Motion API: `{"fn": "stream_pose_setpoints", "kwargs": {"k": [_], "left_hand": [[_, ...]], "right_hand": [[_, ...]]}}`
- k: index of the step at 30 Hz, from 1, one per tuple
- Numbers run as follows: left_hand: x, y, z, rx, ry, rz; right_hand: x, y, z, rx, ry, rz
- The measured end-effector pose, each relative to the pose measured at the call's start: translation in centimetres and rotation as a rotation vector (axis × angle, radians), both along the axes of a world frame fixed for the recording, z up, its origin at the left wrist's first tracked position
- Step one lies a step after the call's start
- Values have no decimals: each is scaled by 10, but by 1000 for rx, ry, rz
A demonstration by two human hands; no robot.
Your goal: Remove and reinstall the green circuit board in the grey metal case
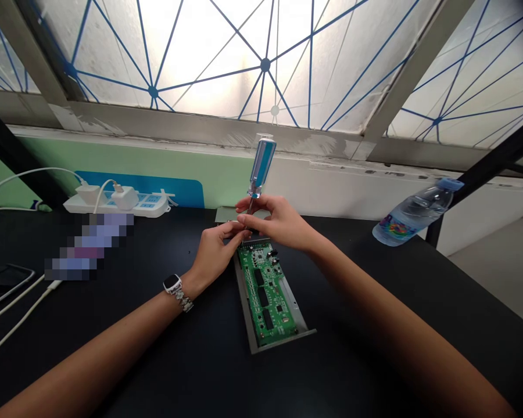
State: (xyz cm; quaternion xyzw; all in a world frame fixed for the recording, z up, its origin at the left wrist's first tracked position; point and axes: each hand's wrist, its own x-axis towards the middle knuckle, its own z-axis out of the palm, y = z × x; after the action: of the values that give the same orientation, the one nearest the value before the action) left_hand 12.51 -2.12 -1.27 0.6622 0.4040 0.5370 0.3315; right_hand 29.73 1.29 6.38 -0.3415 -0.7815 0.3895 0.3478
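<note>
A screwdriver (261, 165) with a clear and blue handle stands nearly upright, its tip pointing down behind my fingers. My right hand (279, 220) pinches its metal shaft just below the handle. At the far end of a green circuit board (268, 290), my left hand (220, 249) has thumb and fingertips pinched together near the screwdriver's tip; what they hold is too small to make out. The board sits in a grey metal frame (244, 302) on the black table. A flat greyish panel (226, 214) lies partly hidden behind my hands.
A water bottle (412, 215) leans at the right against a black metal bar (483, 168). On the left are a white power strip (150, 204) with plugged-in chargers, white cables (26, 316) and a blurred-out object (89, 247). The wall and window rise behind the black table (165, 360).
</note>
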Motion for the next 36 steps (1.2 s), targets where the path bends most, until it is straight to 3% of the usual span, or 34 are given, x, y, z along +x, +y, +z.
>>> {"fn": "stream_pose_setpoints", "kwargs": {"k": [4, 10, 19, 26, 36], "left_hand": [[-1, -2, 1, 10, 29, -20], [0, 0, 1, 10, 42, -67], [5, -1, 0, 81, 36, 57], [5, 0, 2, 101, 90, 159], [4, 2, -2, 109, 67, 128]], "right_hand": [[1, -2, 4, -120, 45, 87], [0, -5, 7, -167, 53, 81], [-3, 0, -3, 180, 37, -47], [-9, -2, -7, 282, 31, -141], [-11, -1, -11, 274, 64, -199]]}}
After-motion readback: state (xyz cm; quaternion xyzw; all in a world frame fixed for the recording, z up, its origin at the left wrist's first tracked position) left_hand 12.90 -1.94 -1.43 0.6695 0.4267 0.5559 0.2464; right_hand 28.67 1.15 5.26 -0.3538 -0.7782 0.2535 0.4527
